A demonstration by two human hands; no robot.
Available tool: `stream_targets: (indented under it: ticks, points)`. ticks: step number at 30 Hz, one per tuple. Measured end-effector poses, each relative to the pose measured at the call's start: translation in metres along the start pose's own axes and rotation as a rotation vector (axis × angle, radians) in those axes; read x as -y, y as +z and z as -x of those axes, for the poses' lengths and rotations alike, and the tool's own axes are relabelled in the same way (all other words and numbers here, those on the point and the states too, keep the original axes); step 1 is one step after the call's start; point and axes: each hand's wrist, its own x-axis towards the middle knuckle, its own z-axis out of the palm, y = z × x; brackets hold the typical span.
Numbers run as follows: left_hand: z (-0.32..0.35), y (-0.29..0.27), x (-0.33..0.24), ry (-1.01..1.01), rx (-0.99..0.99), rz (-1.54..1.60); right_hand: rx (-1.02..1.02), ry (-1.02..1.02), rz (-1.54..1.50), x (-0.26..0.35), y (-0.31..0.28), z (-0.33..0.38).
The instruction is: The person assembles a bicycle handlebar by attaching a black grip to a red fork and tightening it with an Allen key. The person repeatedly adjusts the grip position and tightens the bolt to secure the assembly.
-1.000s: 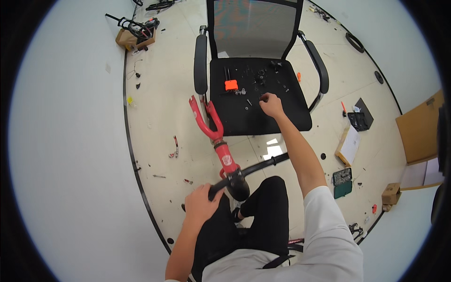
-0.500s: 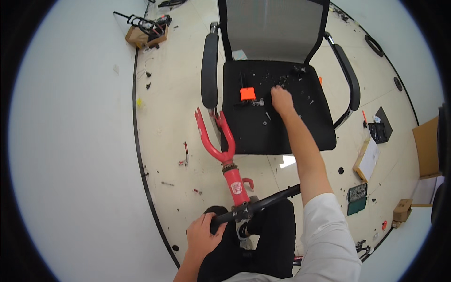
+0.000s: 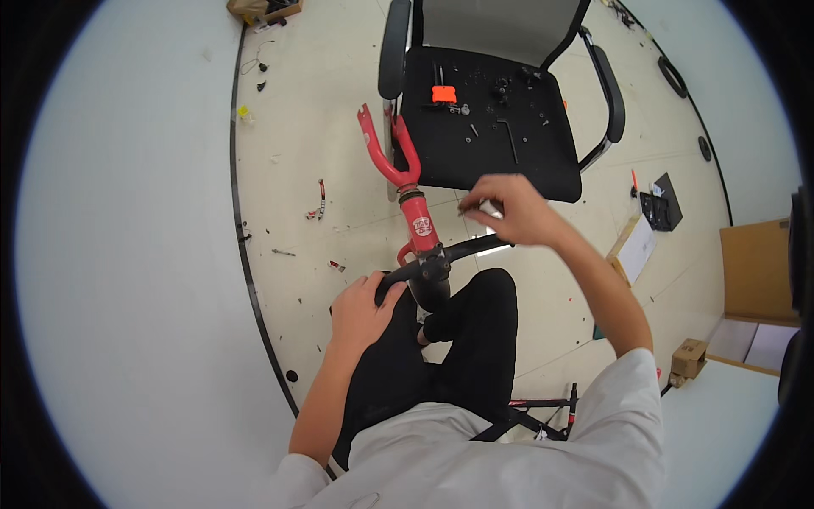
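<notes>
A red bicycle frame's head tube (image 3: 417,222) and fork (image 3: 395,171) point away from me, with the fork's two legs beside the chair's left front corner. A black handlebar (image 3: 465,248) is clamped to it by a black stem (image 3: 434,265) above my knees. My left hand (image 3: 360,312) wraps round the handlebar's left end. Over the bar's right part, my right hand (image 3: 515,210) is raised with thumb and fingertips pinched together. Something small and dark shows at those fingertips, too small to name.
On the black chair seat (image 3: 454,161) lie an orange block (image 3: 443,94), a hex key (image 3: 510,140) and several small bolts and washers. A white-topped board (image 3: 634,246), a black case (image 3: 655,210) and a cardboard box (image 3: 688,359) are on the right. Behind me lies a dark bicycle frame (image 3: 551,403).
My right hand has come back from the chair seat to above the handlebar, its fingertips pinched. The hex key on the seat now shows. My left hand stays on the bar, while the view has shifted.
</notes>
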Motion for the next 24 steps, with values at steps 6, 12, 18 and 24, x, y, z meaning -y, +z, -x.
stream_targets:
  ticks: [6, 12, 18, 24]
  points:
    - [0.012, 0.006, 0.008, 0.118, -0.055, -0.082, 0.038, 0.100, 0.037, 0.042, 0.023, 0.020]
    - [0.043, 0.007, -0.004, 0.121, 0.007, -0.091, 0.131, 0.119, 0.124, 0.047, 0.038, 0.046]
    - [0.085, 0.022, -0.008, 0.144, -0.033, -0.091, 0.264, 0.131, 0.199, 0.046, 0.051, 0.082]
    - [0.100, 0.031, -0.007, 0.167, -0.051, -0.096, 0.249, 0.198, 0.112, 0.052, 0.052, 0.101]
